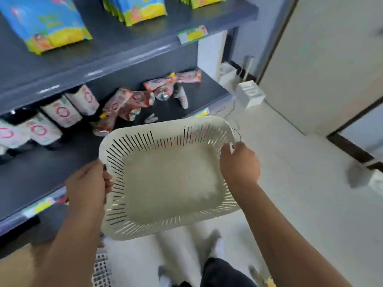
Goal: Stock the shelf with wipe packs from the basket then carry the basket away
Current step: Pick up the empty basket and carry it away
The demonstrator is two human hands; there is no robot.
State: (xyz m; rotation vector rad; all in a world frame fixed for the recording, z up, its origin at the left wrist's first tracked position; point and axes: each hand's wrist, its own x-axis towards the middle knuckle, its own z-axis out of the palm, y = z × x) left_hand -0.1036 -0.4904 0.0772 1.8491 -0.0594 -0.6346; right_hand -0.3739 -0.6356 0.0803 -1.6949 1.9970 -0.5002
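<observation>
The empty cream slotted plastic basket point(170, 179) hung between 2 closed hands — left hand point(86, 184) gripping its 9 o'clock rim, right hand point(239, 162) its 3 o'clock rim — with the red-and-white wipe packs point(128, 102) at 11 o'clock on the dark shelf point(41, 170).

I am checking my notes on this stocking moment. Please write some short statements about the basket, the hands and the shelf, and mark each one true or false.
1. The basket is empty. True.
2. Only the right hand holds the basket. False: the left hand grips the opposite rim as well.
3. Red and white wipe packs lie untidily on the lower shelf. True.
4. The basket rests on the floor. False: it is held up in the air in front of the shelf.
5. Blue and yellow packs stand on the upper shelf. True.
</observation>
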